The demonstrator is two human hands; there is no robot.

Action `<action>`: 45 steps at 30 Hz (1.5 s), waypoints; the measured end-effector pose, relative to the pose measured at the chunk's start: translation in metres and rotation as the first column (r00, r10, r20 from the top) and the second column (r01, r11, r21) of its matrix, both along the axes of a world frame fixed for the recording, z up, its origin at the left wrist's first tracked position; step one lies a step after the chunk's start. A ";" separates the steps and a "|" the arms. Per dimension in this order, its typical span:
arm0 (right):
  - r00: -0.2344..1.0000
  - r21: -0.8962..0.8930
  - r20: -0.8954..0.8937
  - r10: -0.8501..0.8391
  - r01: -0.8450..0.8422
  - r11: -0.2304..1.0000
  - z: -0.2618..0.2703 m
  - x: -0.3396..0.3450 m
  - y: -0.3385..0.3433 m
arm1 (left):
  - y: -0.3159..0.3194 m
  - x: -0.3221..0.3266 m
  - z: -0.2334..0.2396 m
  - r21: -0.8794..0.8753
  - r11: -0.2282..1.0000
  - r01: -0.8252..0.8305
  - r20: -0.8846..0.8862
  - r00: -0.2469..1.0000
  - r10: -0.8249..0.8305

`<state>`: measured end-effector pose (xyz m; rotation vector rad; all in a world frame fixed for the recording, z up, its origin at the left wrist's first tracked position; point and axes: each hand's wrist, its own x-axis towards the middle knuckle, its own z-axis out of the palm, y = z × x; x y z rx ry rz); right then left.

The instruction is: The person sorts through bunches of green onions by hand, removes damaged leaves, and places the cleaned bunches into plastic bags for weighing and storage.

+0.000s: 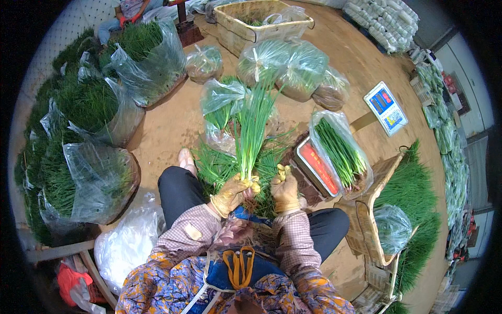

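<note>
My left hand (pixel 234 193), in a yellowed work glove, is closed around the lower stems of a bunch of green onions (pixel 251 125). The leaves point away from me, and the roots hang below the fist. My right hand (pixel 284 188), gloved alike, is just right of the bunch with its fingers curled; whether it holds anything is unclear. Loose green leaves (pixel 215 165) lie beneath both hands. Past them, an open plastic bag (pixel 221 98) holds more green onions. On the right, a clear bag of green onions (pixel 341 153) lies on a weighing scale (pixel 317 167).
Large bags of green onions (pixel 102 188) line the left. Tied bags (pixel 262 62) and a plastic crate (pixel 255 33) are beyond. The scale's display (pixel 386 108) stands right, above more crates (pixel 368 227). White plastic bags (pixel 129 239) lie lower left. A person (pixel 131 13) sits far left.
</note>
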<state>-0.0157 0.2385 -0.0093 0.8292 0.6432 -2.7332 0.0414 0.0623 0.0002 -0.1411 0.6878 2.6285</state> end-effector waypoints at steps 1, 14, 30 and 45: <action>0.999 0.241 -0.040 0.016 -0.006 0.971 0.011 0.000 0.001 | 0.000 -0.001 -0.002 -0.066 0.998 -0.015 -0.003 1.000 0.015; 0.819 1.000 0.021 0.574 -0.030 0.006 -0.003 0.018 -0.038 | 0.006 0.000 -0.032 -0.307 0.943 -0.130 -0.004 0.991 0.135; 0.750 0.819 0.340 0.568 0.060 -0.570 0.001 -0.005 -0.056 | 0.017 0.000 -0.062 -0.769 0.571 -0.288 -0.175 0.953 0.246; 0.512 0.642 0.664 0.545 -0.015 -0.767 -0.112 0.033 0.042 | 0.001 -0.010 -0.047 -0.467 0.837 -0.286 -0.065 0.955 0.289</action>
